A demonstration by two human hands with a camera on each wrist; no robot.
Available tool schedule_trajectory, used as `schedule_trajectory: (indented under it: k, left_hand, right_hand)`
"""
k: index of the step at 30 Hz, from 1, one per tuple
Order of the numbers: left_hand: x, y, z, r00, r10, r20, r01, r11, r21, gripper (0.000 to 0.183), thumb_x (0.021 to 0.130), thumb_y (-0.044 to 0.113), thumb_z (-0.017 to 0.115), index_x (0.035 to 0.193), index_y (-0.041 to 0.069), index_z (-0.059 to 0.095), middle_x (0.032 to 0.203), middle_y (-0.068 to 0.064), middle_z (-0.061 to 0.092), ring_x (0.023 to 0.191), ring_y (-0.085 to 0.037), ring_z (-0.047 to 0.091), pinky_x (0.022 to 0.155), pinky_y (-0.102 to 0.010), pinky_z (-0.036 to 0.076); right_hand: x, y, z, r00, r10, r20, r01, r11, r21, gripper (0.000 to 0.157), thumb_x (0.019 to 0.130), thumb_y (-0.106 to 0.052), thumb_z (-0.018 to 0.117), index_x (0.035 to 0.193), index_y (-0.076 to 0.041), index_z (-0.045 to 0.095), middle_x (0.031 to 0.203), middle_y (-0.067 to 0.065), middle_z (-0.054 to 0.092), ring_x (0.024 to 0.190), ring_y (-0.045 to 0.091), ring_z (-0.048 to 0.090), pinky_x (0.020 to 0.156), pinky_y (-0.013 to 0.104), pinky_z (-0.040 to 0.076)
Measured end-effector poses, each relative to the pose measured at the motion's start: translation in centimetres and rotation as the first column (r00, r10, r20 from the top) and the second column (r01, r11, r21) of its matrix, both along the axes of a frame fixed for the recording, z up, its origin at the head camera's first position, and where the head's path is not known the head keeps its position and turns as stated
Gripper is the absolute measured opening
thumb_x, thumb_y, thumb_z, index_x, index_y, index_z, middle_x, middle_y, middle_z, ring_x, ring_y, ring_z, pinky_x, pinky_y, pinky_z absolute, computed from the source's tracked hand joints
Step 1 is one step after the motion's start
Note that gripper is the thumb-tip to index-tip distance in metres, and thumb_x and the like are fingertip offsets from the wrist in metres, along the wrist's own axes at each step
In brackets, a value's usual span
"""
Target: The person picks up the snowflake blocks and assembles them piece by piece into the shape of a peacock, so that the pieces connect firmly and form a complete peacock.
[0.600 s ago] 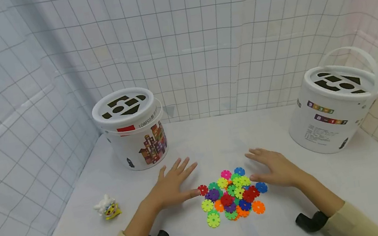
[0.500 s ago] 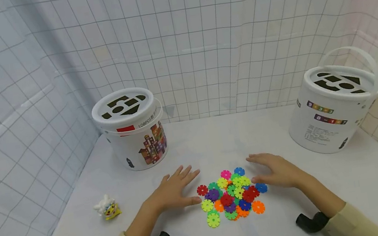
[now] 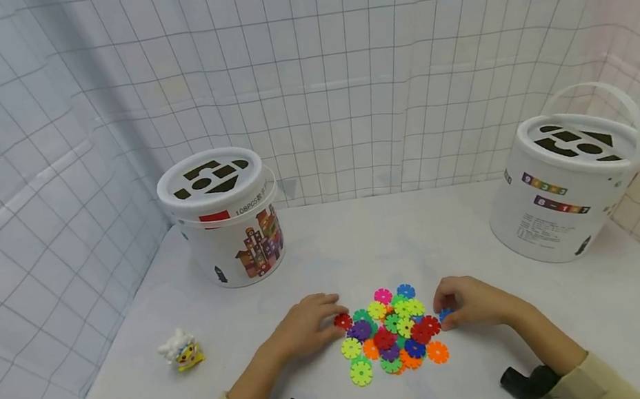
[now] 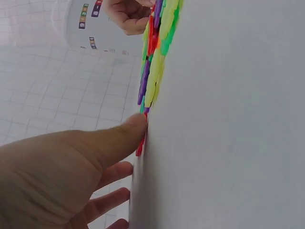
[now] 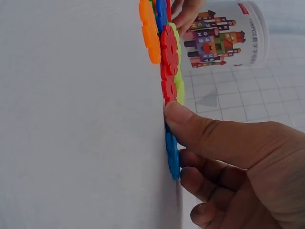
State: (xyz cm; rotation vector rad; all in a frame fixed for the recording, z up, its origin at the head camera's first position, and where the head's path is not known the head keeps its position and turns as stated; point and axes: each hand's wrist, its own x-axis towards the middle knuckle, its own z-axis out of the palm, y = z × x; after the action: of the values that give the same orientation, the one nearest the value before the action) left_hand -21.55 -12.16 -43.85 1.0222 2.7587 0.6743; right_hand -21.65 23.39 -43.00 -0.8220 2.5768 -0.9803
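Observation:
Thin notched interlocking discs [image 3: 406,327] in many colours lie in a loose pile on the white table. At the pile's left edge, my left hand [image 3: 305,327] has its thumb and index finger about a red disc [image 3: 343,321]; the thumb touches it in the left wrist view [image 4: 139,149], and the fingers are loosely bent. On the right side, my right hand [image 3: 473,301] pinches a blue disc [image 5: 172,155] between thumb and curled fingers, still at table level. The head view shows only a part of that blue disc, beside the fingertips.
A white lidded bucket [image 3: 233,248] stands at the back left, and another bucket [image 3: 554,211] with a raised handle at the back right. A small yellow and white toy figure [image 3: 183,350] sits at the left. Gridded white curtain [image 3: 339,85] encloses the table.
Both hands have come down and closer to the table, their spread fingers drawing in. The left has reached the red disc; the right has curled onto the blue disc. The pile looks unchanged.

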Motion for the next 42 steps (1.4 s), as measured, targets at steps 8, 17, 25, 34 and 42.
schedule_trajectory:
  k: [8, 17, 25, 34, 42]
  left_hand:
    - [-0.2, 0.4, -1.2, 0.994, 0.108, -0.005, -0.107, 0.989, 0.104, 0.020, 0.089, 0.024, 0.073, 0.106, 0.015, 0.067, 0.135, -0.010, 0.055, 0.129, -0.034, 0.043, 0.104, -0.060, 0.033]
    - [-0.1, 0.5, -2.1, 0.992, 0.125, 0.004, -0.120, 0.942, 0.312, 0.013, 0.087, 0.012, 0.074, 0.090, 0.016, 0.062, 0.113, -0.003, 0.066, 0.111, -0.024, 0.055, 0.100, -0.048, 0.042]
    - [0.2, 0.7, -2.3, 0.980, 0.154, 0.128, -0.194, 0.889, 0.414, 0.007, 0.091, 0.020, 0.070, 0.095, 0.014, 0.071, 0.087, 0.011, 0.066, 0.080, -0.009, 0.056, 0.077, -0.026, 0.052]
    - [0.9, 2.3, -2.1, 0.914, -0.031, 0.404, -0.248, 0.746, 0.618, 0.023, 0.098, 0.011, 0.059, 0.115, -0.005, 0.056, 0.081, -0.006, 0.063, 0.065, -0.013, 0.060, 0.065, -0.024, 0.054]
    - [1.5, 3.1, -2.3, 0.845, -0.149, 0.514, -0.318, 0.633, 0.706, 0.024, 0.098, 0.005, 0.058, 0.114, -0.011, 0.053, 0.086, -0.005, 0.062, 0.069, -0.010, 0.062, 0.068, -0.021, 0.054]
  right_hand:
    - [0.1, 0.3, 0.1, 0.995, -0.079, 0.068, 0.077, 0.996, 0.036, 0.031, 0.076, -0.029, 0.085, 0.088, -0.012, 0.063, 0.078, -0.002, 0.055, 0.075, 0.018, 0.052, 0.063, 0.026, 0.048]
    - [-0.1, 1.1, 0.4, 0.989, -0.042, 0.142, 0.040, 0.999, 0.020, 0.035, 0.074, -0.025, 0.086, 0.089, -0.010, 0.059, 0.079, 0.001, 0.054, 0.077, 0.020, 0.052, 0.065, 0.025, 0.048]
    - [0.2, -0.6, -0.1, 0.997, -0.035, 0.063, 0.043, 0.992, -0.122, 0.022, 0.086, -0.017, 0.076, 0.088, -0.008, 0.055, 0.074, -0.001, 0.052, 0.068, 0.014, 0.051, 0.059, 0.023, 0.045]
    - [0.8, -6.5, 0.1, 0.994, -0.107, 0.006, 0.103, 0.935, -0.340, 0.012, 0.092, -0.012, 0.068, 0.097, -0.003, 0.062, 0.082, 0.006, 0.065, 0.070, 0.019, 0.064, 0.067, 0.026, 0.056]
    - [1.6, -9.2, -0.5, 0.996, -0.090, -0.014, 0.077, 0.919, -0.388, 0.009, 0.093, -0.010, 0.068, 0.096, -0.002, 0.066, 0.087, 0.006, 0.069, 0.078, 0.020, 0.067, 0.073, 0.024, 0.055]
